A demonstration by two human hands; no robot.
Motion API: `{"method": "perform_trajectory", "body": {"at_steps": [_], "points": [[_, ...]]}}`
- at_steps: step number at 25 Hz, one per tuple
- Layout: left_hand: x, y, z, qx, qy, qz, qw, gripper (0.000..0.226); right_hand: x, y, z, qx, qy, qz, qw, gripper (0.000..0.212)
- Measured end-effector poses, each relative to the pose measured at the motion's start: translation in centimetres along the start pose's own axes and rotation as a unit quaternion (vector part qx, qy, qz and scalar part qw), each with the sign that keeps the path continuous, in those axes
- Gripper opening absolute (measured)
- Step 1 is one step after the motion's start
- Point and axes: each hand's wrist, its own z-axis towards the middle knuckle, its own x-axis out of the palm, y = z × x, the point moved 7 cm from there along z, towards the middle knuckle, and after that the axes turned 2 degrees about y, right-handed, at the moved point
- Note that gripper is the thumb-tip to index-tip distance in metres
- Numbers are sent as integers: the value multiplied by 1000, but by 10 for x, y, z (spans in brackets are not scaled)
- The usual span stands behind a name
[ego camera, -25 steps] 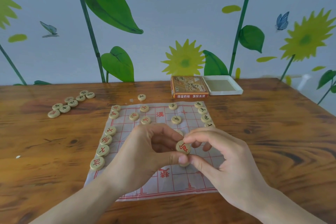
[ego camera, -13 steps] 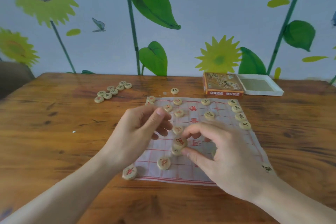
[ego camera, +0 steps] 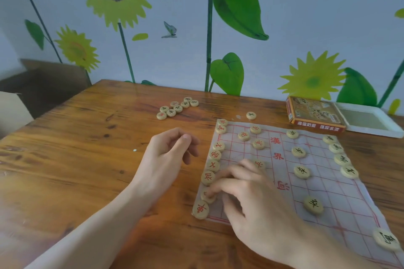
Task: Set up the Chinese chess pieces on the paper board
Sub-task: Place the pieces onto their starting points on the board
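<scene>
Desk (ego camera: 87, 159) is the big wooden base here, with the paper board (ego camera: 328, 192) spread flat on its right half. Red pieces are lined up along the board's left edge and black ones down the far right edge, a few more dotted between. A loose cluster of spare pieces (ego camera: 178, 107) is parked well apart at the back of the desk, near the open box (ego camera: 314, 114).

The right hand (ego camera: 251, 199) is spread low over the board, fingertips pressed on a red-side piece (ego camera: 207, 196) just above the corner chariot (ego camera: 200, 209). Whether it's pinched or just pushed can't be told. The left hand (ego camera: 168, 155) is held loosely curled above the desk, nothing in it.

Probably best done by sliding that piece squarely onto its line crossing, without its neighbours getting nudged or the thin paper getting dragged.
</scene>
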Motion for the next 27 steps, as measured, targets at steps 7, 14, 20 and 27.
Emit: {"method": "perform_trajectory", "body": {"at_steps": [7, 14, 20, 27], "points": [[-1, 5, 6, 11, 2, 52, 999, 27, -16, -14, -2, 19, -44, 35, 998, 43], [-25, 34, 64, -10, -80, 223, 971, 16, -4, -16, 2, -3, -70, -11, 997, 55], [-69, 62, 145, -92, -122, 370, 916, 54, -26, -16, -5, -13, -150, 1, 989, 40], [-65, 58, 185, -64, 3, 522, 850, 37, -48, -27, -9, -10, -202, 6, 979, 34]]}}
